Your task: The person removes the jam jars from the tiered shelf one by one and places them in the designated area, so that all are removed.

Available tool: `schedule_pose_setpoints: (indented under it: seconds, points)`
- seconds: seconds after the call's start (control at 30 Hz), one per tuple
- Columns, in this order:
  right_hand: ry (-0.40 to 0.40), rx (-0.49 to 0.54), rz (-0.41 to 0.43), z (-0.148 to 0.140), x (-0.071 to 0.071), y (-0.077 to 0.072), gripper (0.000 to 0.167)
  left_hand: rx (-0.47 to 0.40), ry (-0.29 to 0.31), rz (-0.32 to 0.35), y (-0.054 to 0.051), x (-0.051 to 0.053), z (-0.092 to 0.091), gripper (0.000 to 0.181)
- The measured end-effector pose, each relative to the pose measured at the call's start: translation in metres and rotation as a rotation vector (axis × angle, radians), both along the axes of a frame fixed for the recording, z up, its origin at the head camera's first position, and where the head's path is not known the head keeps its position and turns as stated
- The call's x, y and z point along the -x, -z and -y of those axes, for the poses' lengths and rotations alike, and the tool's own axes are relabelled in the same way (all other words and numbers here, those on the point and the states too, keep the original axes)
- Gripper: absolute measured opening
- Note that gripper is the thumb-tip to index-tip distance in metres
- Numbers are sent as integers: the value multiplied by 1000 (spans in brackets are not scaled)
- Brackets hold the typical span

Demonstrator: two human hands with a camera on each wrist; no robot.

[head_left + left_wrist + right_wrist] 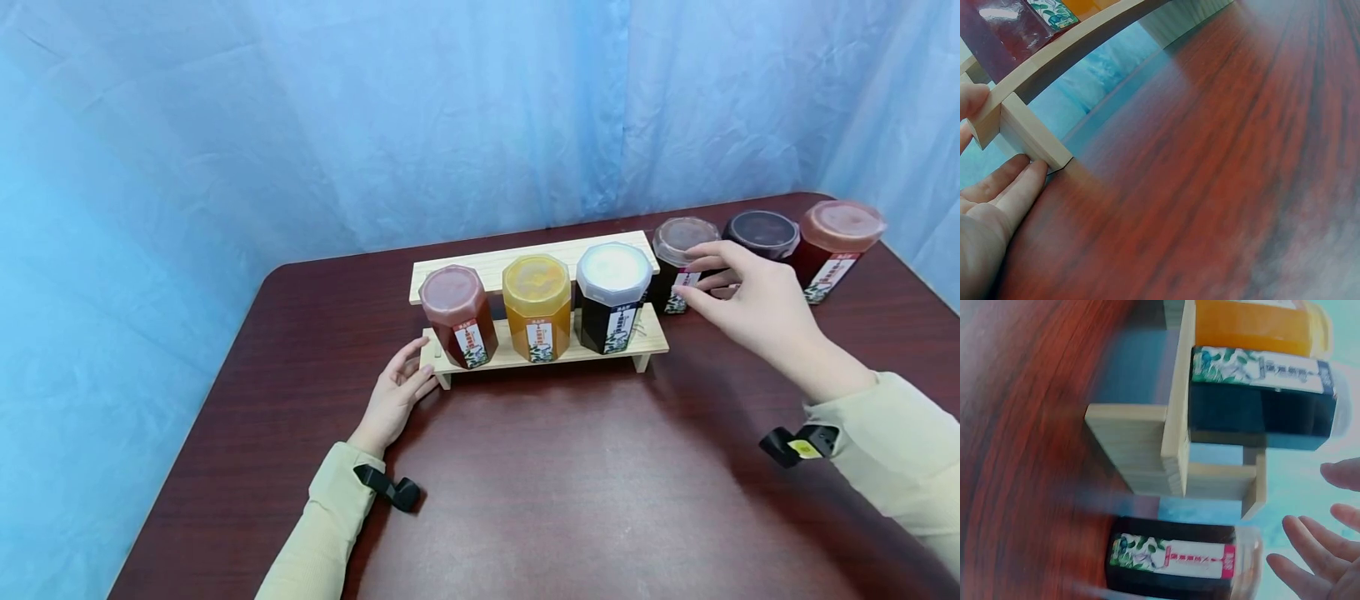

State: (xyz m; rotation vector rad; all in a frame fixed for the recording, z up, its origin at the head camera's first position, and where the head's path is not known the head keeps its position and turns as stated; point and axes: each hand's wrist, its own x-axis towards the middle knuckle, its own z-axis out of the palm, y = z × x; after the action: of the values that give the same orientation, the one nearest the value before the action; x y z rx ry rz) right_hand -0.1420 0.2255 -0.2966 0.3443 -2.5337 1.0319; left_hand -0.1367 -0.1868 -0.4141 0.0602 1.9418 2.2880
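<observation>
Left hand (393, 396): at the end of the wooden rack (491, 265), fingers relaxed and parted, fingertips against the shelf edge and the leg below it. Rack runs off to this hand's right, two-stepped, standing on the dark red table (540, 483).

On its lower step, counting away from the left hand: red jar (459, 317) nearest, then amber jar (537, 308), then black jar (613, 296) with a whitish lid, at the far end. All three upright, labels facing the person.

Right hand (765, 296): raised, thumb and fingers apart, nothing between them. From the right wrist, its fingertips show near the lid of the pink-labelled jar (1179, 557), with a gap. That dark jar stands on the table, just off the rack's end. Black jar on the step sits to the thumb side of this hand.

Beyond the right hand, a dark-lidded jar (762, 232), partly hidden by it; farther right, second red jar (837, 246), upright. Blue curtain (450, 117) behind everything, past both hands.
</observation>
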Motion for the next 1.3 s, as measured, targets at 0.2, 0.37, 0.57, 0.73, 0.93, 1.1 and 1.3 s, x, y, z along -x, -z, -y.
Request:
schedule_pose_setpoints:
  seconds: [0.2,0.37,0.57,0.73,0.93,1.1,1.3]
  points:
    - [-44,31,-37,8,-6,-2,41,-5,0,2,-2,-1,-1,52]
    - [-58,28,-36,10,-9,-1,44,-11,-2,4,-2,-2,-1,52]
    - [-78,13,-44,14,-12,-1,54,-7,-5,4,-2,-1,-1,52]
    - [-98,24,-22,18,-12,1,66,-10,-7,3,-2,-2,-1,52]
    - [-132,8,-34,24,-11,6,77,-5,-6,-3,-1,-1,0,52]
    - [-141,-9,-39,32,-10,8,85,-6,-7,-4,0,-1,0,52]
    - [-156,20,-42,40,-8,13,85,-1,-5,-14,1,0,0,52]
